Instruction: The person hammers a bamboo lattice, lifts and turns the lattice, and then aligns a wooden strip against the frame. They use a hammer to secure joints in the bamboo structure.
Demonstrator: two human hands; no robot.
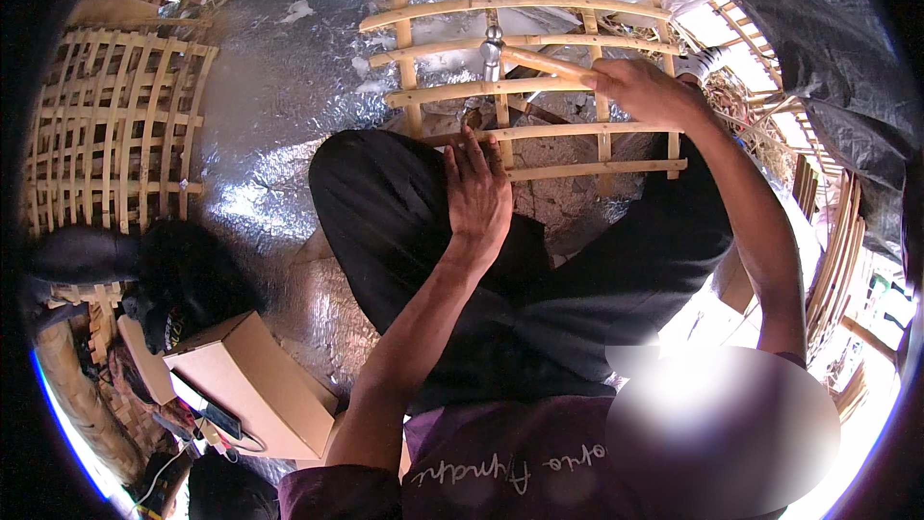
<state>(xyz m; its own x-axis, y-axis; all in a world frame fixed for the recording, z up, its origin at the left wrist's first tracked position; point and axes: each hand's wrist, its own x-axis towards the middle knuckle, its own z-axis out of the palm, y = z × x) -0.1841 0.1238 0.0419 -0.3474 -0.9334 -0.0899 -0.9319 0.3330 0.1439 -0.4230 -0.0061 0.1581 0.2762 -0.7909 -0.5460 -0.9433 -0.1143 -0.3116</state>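
Note:
My right hand is closed around the wooden handle of a hammer. The metal hammer head is over the middle of a bamboo lattice frame, above a crosswise slat. My left hand lies against the near left part of the lattice, its fingers stretched out over the second-nearest slat. Any small thing beneath those fingertips is hidden. The lattice, made of crossed bamboo strips, extends from my lap away from me, its near end between my bent legs in black trousers.
A woven bamboo panel lies at the left on a shiny silver sheet. A cardboard box stands at the lower left, with a phone-like black device and cable beside it. Bamboo strips and a dark tarp are at the right.

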